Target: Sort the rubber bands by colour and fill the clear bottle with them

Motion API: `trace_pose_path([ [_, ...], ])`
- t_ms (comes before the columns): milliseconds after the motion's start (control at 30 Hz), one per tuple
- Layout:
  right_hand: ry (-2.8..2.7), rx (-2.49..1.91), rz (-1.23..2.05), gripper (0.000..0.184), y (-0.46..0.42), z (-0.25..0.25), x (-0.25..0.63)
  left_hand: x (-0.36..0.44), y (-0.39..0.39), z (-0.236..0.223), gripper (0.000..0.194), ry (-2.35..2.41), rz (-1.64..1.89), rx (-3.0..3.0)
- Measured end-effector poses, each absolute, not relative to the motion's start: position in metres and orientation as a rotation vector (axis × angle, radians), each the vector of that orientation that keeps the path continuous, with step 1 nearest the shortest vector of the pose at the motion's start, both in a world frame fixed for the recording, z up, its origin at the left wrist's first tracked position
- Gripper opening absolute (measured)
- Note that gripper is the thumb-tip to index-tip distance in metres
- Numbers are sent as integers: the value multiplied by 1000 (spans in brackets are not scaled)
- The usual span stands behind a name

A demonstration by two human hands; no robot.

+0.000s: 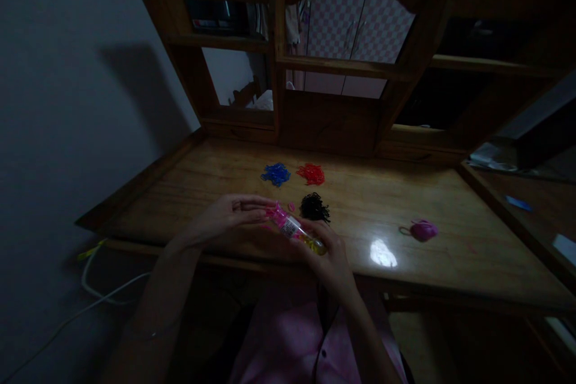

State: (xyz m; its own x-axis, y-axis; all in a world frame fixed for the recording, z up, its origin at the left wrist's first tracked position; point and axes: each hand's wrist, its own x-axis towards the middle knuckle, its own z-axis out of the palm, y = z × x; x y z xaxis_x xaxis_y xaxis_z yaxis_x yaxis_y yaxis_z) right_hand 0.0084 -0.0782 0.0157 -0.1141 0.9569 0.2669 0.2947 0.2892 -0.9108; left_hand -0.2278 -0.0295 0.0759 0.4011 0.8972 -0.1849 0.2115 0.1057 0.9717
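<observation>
My right hand [330,255] is wrapped round a clear plastic tube [302,235] with a white barcode label. Yellow pieces show at its lower right end and pink ones toward its mouth, which tilts up to the left. At that mouth, the fingertips of my left hand [229,214] close on small pink rubber bands [272,211]. A few pink bits lie on the desk below and beside them. Just behind the tube is a pile of black rubber bands [314,207]. Farther back lie a blue pile [276,174] and a red pile [312,174].
A purple pouch-like item [423,230] with a loop lies to the right on the wooden desk [360,192]. Wooden shelving with a mirror [360,30] rises at the back. A white cable [96,300] hangs by the wall at left.
</observation>
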Motion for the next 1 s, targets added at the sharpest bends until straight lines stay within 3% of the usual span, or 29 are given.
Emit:
trace_pose_path([
  [667, -1602, -1153, 898, 31, -79, 18, 10, -203, -36, 69, 15, 1419, 946, 1841],
  [1000, -1589, -1151, 900, 31, -80, 18, 10, -199, -42, 75, 25, 1322, 912, 1609],
])
